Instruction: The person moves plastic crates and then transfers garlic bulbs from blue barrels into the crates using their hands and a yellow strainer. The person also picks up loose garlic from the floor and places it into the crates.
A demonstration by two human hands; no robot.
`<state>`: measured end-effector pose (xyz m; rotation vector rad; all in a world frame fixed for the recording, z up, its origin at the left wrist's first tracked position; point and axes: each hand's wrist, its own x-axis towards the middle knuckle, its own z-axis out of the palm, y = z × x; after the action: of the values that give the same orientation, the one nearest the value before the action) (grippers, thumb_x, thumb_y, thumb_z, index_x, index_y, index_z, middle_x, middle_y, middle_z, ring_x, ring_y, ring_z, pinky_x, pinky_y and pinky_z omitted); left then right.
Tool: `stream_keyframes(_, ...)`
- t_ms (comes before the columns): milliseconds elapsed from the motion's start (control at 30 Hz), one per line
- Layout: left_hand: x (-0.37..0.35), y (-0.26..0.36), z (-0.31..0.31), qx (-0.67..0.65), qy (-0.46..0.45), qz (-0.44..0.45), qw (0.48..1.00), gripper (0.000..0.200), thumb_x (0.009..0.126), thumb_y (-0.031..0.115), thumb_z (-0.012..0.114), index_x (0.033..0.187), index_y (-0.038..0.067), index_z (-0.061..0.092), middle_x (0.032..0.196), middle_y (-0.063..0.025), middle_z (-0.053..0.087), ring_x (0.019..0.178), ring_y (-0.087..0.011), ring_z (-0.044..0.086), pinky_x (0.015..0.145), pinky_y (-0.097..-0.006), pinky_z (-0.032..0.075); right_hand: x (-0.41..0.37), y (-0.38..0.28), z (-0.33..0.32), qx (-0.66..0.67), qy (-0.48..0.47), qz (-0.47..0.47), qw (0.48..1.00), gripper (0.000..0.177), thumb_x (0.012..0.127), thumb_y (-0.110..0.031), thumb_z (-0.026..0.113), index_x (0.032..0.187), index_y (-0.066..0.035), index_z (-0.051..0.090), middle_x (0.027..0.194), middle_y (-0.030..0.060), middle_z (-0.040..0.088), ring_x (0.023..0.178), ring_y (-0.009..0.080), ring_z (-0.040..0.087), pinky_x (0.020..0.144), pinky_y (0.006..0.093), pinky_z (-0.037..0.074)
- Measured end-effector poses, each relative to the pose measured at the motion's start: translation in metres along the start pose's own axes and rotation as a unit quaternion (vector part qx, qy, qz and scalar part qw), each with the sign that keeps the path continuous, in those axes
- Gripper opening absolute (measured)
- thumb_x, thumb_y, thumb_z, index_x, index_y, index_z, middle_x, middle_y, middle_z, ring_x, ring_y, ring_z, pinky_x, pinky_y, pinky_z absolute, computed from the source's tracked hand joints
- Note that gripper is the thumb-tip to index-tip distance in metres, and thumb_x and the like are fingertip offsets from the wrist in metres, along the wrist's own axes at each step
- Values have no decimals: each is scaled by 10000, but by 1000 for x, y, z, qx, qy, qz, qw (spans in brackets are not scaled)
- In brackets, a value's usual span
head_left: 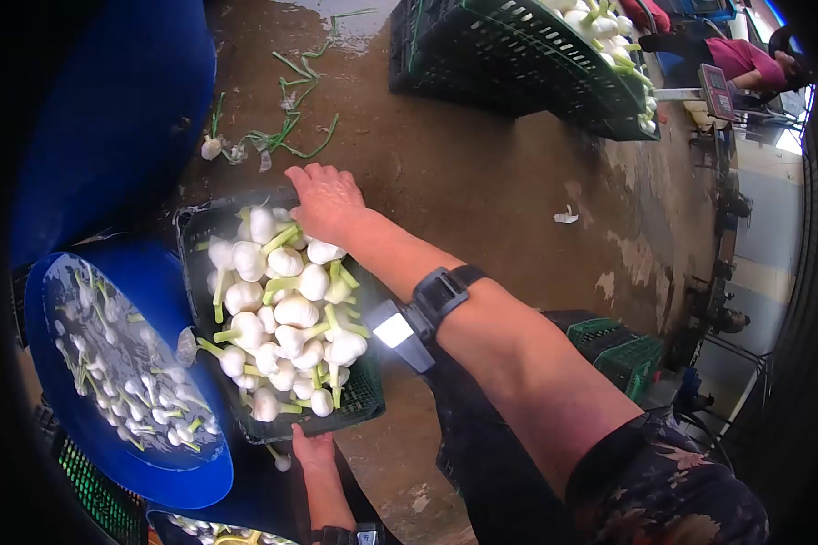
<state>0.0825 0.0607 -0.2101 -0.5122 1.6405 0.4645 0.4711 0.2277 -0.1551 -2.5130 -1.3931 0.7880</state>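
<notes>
A dark plastic crate (359,400) full of white garlic bulbs (286,313) with short green stems is between my hands. My left hand (315,450) grips its near edge, palm up, with some fingers hidden by the crate. My right hand (327,204) is closed over the far rim, its back towards me; the fingertips are partly hidden. The crate is beside a blue tub (177,486), where more garlic bulbs (127,386) lie in water. A strapped device (432,304) sits on my right forearm, and another (359,534) is on my left wrist.
A large blue container (109,118) stands at upper left. Cut green stems (282,136) litter the wet floor. Dark green crates (518,64) with garlic stand near a scale (716,91), and a person (745,64) is behind. Another green crate (623,354) is at right.
</notes>
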Motion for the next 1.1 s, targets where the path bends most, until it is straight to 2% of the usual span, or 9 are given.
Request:
stream_keyframes(67, 3, -1, 12, -1, 82, 42, 996, 289, 947, 308, 392, 1118, 82, 444, 1130, -92, 467, 1049, -269, 483, 930, -527, 397, 12, 1, 19, 16, -46, 41, 998, 397, 774, -222, 617, 1142, -99, 533, 1137, 93, 530, 1143, 247, 439, 954, 402, 295)
stream_keyframes(200, 25, 7, -19, 87, 34, 83, 992, 241, 940, 272, 411, 1053, 67, 470, 1051, -84, 504, 1020, -262, 496, 921, -484, 411, 25, 12, 33, -8, -9, 44, 999, 184, 795, -194, 578, 964, -148, 634, 1013, 43, 612, 1033, 203, 542, 909, 375, 320)
stream_keyframes(300, -13, 2, -2, 147, 34, 131, 980, 228, 910, 233, 460, 993, 25, 503, 985, -108, 537, 956, -260, 536, 841, -428, 462, 30, 20, 13, -29, -94, 48, 994, 169, 791, -169, 540, 903, -157, 667, 974, 63, 658, 969, 210, 610, 833, 380, 391)
stream_keyframes(533, -167, -2, 77, 327, 16, 305, 894, 147, 870, 190, 520, 892, 48, 495, 815, -44, 496, 762, -199, 519, 687, -386, 465, -140, 203, -84, 150, -28, 235, 960, 165, 735, -95, 559, 871, -110, 651, 880, 109, 652, 853, 297, 624, 731, 396, 497)
stream_keyframes(667, -204, -94, 213, 491, -70, 335, 801, 162, 858, 143, 543, 952, 27, 480, 825, -46, 500, 732, -160, 502, 648, -342, 450, -237, 330, -135, 199, -4, 432, 880, 254, 761, -218, 643, 998, -128, 624, 973, 113, 636, 925, 294, 606, 781, 396, 491)
stream_keyframes(800, -196, -236, 338, 603, -208, 310, 705, 156, 873, 182, 542, 903, 44, 476, 768, -52, 511, 643, -171, 519, 594, -331, 464, -328, 453, -186, 207, 99, 559, 797, 312, 769, -205, 645, 1069, -128, 603, 1020, 129, 621, 968, 318, 586, 827, 405, 476)
stream_keyframes(967, -169, -401, 434, 664, -354, 231, 617, 181, 894, 167, 520, 982, 12, 486, 870, -66, 557, 732, -155, 545, 632, -282, 468, -418, 582, -198, 231, 274, 557, 749, 354, 791, -201, 629, 1102, -45, 565, 1041, 189, 597, 998, 367, 551, 845, 430, 460)
stream_keyframes(1000, -166, -420, 449, 672, -375, 189, 610, 196, 897, 165, 519, 1011, 8, 489, 893, -71, 565, 751, -155, 549, 635, -281, 470, -427, 596, -211, 306, 243, 574, 720, 422, 804, -205, 607, 1168, -20, 498, 1094, 208, 567, 1047, 371, 526, 877, 421, 442)
stream_keyframes(1100, -195, -468, 454, 791, -349, 169, 474, 369, 875, 155, 525, 1217, 40, 450, 1091, -79, 530, 888, -164, 540, 737, -284, 452, -459, 615, -193, 281, 266, 590, 708, 574, 794, -187, 605, 1305, -78, 367, 1270, 236, 409, 1190, 363, 407, 962, 401, 377)
